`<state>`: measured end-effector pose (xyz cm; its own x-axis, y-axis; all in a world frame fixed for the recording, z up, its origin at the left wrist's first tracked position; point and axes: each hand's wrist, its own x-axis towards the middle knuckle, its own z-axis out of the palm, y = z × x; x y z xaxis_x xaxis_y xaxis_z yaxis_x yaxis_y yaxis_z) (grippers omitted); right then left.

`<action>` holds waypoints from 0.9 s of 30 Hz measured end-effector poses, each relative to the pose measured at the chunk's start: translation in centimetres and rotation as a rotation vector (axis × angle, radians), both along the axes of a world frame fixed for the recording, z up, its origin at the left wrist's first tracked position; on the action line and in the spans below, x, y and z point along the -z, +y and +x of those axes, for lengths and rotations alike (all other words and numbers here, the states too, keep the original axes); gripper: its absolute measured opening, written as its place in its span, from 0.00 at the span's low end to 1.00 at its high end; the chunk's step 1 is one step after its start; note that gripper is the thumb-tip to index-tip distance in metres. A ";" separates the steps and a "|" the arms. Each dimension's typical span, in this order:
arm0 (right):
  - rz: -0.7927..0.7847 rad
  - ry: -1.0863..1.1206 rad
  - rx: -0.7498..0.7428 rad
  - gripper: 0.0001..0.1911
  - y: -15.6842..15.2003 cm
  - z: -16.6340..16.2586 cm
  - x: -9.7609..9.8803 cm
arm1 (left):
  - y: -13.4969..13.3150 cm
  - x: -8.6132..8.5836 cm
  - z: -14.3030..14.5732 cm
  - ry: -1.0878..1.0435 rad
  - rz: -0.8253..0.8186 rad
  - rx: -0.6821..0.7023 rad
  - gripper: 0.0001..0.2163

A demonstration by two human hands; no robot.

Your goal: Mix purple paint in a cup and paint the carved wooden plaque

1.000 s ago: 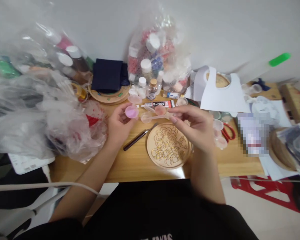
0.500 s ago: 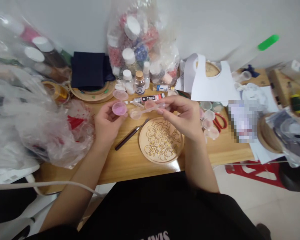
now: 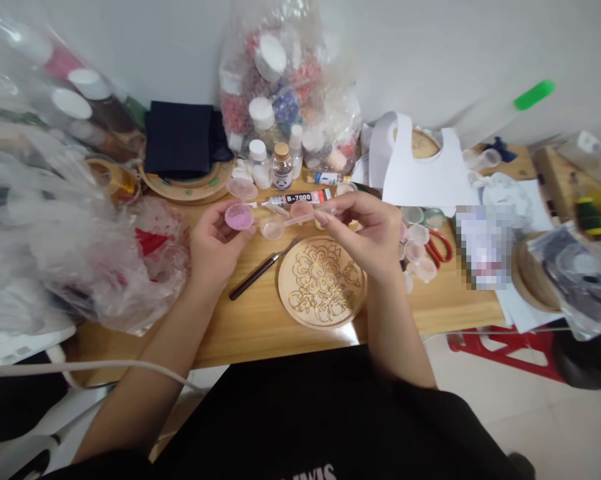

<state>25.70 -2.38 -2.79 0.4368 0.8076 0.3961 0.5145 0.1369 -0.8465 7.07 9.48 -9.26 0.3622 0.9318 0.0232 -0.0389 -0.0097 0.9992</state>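
Note:
My left hand (image 3: 213, 245) grips a small round cup of pink powder (image 3: 239, 216) above the wooden table (image 3: 260, 320). My right hand (image 3: 367, 235) pinches the handle of a clear plastic spoon (image 3: 280, 225), whose bowl sits just right of the cup. Below the hands lies a round wooden disc (image 3: 322, 283) with a gold flower outline. A dark thin tool (image 3: 261, 269) lies on the table between my hands. A tube of B-7000 glue (image 3: 300, 198) lies just behind the spoon.
Crumpled plastic bags (image 3: 65, 233) crowd the left. A clear bag of bead jars (image 3: 287, 87) stands at the back, with small bottles (image 3: 281, 165) before it. Several small clear cups (image 3: 418, 241), red scissors (image 3: 440, 245) and white paper (image 3: 425, 173) lie on the right.
The view shifted left and slightly up over the second. My hands keep the same hold, with the spoon's bowl staying close beside the pink cup.

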 end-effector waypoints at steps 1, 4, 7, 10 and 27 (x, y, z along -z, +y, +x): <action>0.012 0.016 0.008 0.03 0.0 0.0 0.1 | 0.0 0.0 0.0 -0.001 0.000 -0.006 0.24; 0.077 0.097 0.045 0.07 0.2 0.1 0.3 | 0.0 0.0 0.1 0.009 -0.002 -0.017 0.24; 0.151 0.199 0.063 0.09 0.3 0.4 0.6 | 0.0 0.1 0.0 0.017 -0.002 -0.008 0.23; 0.200 0.261 0.077 0.10 0.5 0.8 0.7 | 0.0 0.1 0.0 0.002 -0.010 0.002 0.23; 0.242 0.567 0.218 0.17 1.4 3.4 2.5 | -0.2 -0.1 -0.3 -0.010 0.021 0.072 0.23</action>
